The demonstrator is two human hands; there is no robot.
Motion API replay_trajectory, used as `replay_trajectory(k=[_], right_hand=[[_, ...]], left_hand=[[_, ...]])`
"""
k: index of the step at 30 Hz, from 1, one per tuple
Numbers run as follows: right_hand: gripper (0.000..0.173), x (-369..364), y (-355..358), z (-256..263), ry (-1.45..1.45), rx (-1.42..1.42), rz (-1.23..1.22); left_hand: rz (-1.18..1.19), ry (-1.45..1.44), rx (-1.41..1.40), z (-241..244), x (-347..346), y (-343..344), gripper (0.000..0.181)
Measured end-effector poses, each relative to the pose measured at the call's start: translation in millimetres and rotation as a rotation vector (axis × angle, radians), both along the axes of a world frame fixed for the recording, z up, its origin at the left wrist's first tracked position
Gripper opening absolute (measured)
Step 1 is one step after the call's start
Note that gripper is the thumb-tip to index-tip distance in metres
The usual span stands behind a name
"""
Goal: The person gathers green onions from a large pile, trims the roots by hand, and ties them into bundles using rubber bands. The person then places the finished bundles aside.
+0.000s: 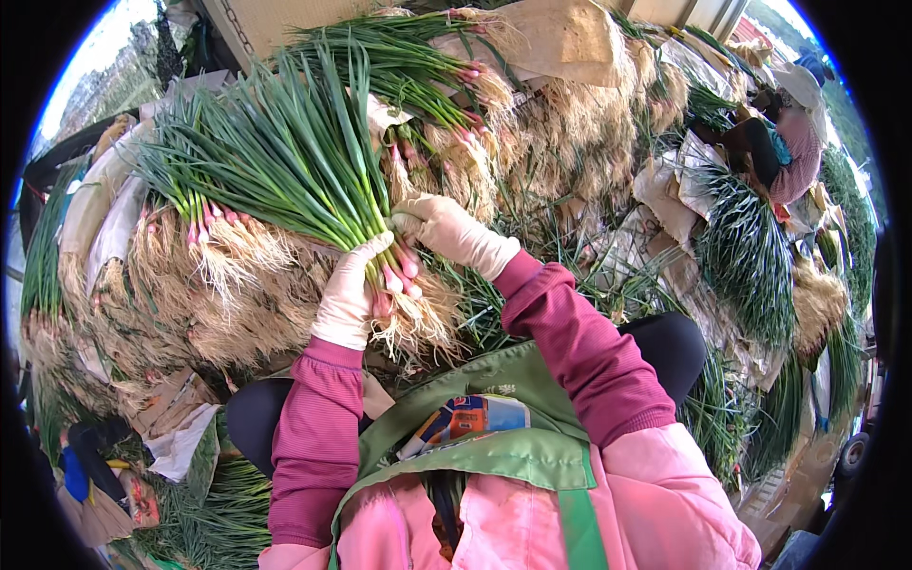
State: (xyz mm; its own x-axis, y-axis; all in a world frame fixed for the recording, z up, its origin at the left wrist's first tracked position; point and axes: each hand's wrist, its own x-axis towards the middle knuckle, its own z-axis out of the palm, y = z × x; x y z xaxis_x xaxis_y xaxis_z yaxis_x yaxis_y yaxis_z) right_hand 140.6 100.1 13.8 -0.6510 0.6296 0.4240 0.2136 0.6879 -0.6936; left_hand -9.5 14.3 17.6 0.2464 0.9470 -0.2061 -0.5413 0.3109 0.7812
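Both my hands wear pale thin gloves. My left hand point(353, 288) is closed around the lower stalks of a big bunch of green onions point(306, 157), just above its pink bulbs. The long green leaves fan out towards the upper left, and the pale roots point(420, 320) hang down over my lap's far edge. My right hand point(449, 231) is at the right side of the same bunch, its fingers bent against the stalks near the bulbs; what its fingertips pinch is hidden. A smaller group of green onions point(203, 214) lies just left of the bunch, on a rooty pile.
A long heap of green onions with tangled roots point(570, 135) stretches before me, partly under a tan sheet point(563, 39). Loose leaves point(491, 306) lie near my knees. At the right, a person point(798, 146) sits by another large bunch point(748, 249). Cardboard point(174, 402) lies lower left.
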Motion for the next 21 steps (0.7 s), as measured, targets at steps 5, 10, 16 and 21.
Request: replay_trajectory(k=[5, 10, 16, 21], right_hand=[[0.014, 48.2, 38.9, -36.8, -0.777, -0.035, -0.687], [0.040, 9.6, 8.9, 5.4, -0.139, -0.397, -0.305], [0.029, -22.6, 15.0, 7.2, -0.231, 0.080, -0.293], [0.016, -21.1, 30.8, -12.2, -0.667, 0.696, -0.628]], left_hand=[[-0.029, -0.135, -0.004, 1.3, 5.4, -0.5, 0.026], [0.012, -0.142, -0.087, -0.2, 12.7, -2.3, 0.027], [0.041, 0.000, -0.121, -9.5, 8.9, 0.0, 0.027], [0.039, -0.196, -0.084, -6.1, 16.1, -2.2, 0.022]])
